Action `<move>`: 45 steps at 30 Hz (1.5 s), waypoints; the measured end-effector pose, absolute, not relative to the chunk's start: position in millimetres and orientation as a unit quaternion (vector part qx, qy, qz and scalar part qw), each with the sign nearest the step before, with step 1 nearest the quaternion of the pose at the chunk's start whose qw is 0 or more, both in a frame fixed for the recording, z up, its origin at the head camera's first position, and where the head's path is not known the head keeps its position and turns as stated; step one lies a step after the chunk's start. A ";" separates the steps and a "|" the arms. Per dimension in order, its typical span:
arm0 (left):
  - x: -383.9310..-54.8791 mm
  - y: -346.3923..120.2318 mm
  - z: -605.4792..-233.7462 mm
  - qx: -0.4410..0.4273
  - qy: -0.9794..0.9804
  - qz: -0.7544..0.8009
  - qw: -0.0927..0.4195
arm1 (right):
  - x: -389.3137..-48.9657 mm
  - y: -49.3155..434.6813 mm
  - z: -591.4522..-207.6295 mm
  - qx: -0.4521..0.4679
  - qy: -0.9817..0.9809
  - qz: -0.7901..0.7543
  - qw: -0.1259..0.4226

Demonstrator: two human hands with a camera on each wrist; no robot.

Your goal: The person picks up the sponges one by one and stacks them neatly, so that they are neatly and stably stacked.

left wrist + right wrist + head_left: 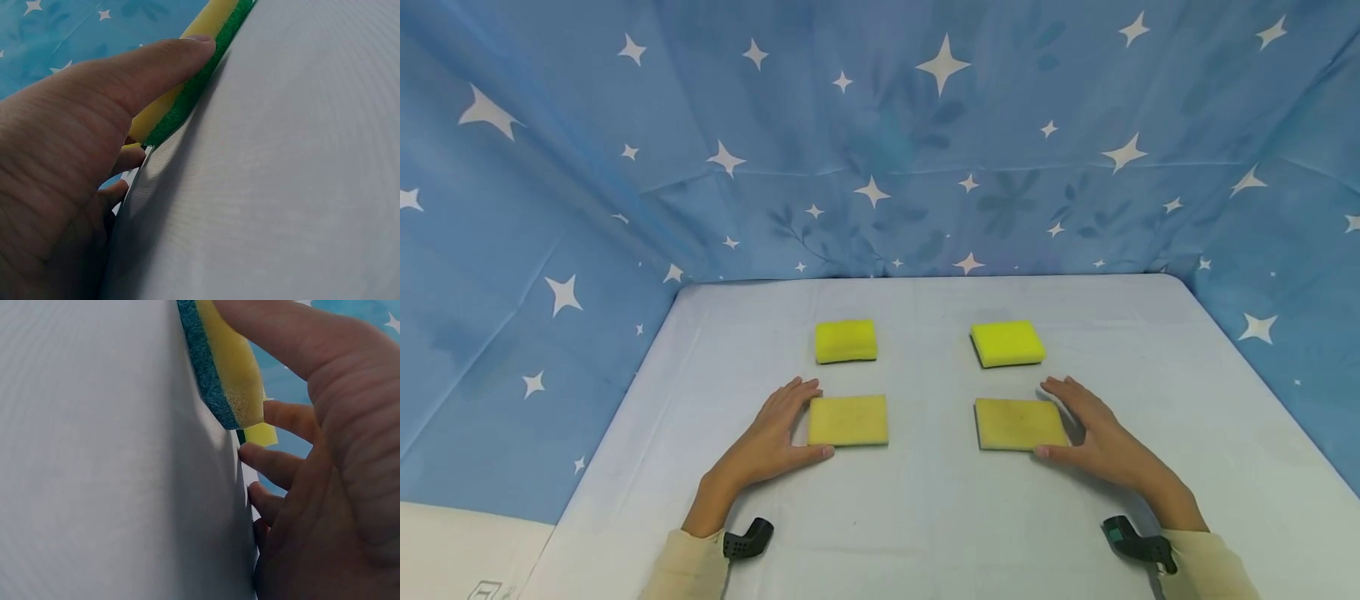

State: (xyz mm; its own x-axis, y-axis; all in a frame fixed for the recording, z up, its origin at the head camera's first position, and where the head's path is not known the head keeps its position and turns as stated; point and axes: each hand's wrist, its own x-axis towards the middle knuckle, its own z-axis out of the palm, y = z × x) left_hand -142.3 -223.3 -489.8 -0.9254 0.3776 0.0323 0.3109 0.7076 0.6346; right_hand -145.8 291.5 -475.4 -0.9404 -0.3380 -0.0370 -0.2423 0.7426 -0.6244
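Two yellow sponges lie flat, one by each hand. My left hand [775, 433] spans the left end of the near left sponge [850, 420], its thumb along the near edge and its fingers at the far corner. In the left wrist view this sponge shows a green scouring layer [178, 109] underneath. My right hand [1097, 437] is spread around the right end of the near right sponge [1018, 423], thumb at the near edge and fingertips just past the far edge. Its scouring layer [206, 372] looks blue-green in the right wrist view.
Farther back on the white table [917, 517] lie two brighter yellow sponges, one at left [846, 341] and one at right [1007, 342]. A blue curtain [880, 142] with white stars hangs behind the table and along its sides.
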 end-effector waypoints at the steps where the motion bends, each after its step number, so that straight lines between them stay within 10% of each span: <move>1: -142.5 -223.3 -489.9 0.187 0.922 0.335 0.049 | -145.7 292.0 -475.4 -0.158 0.929 -0.325 0.076; 45: -141.2 -224.3 -487.6 0.166 0.919 0.352 0.064 | -142.4 288.2 -462.2 -0.114 0.922 -0.353 0.110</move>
State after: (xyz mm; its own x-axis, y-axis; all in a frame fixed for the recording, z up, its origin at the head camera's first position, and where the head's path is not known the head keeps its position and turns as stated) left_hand -141.2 -224.3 -487.6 -0.9371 0.3491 -0.0007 0.2594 0.6974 0.6681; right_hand -142.4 288.2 -462.2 -0.9500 -0.2874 -0.1220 -0.1323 0.7244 -0.6766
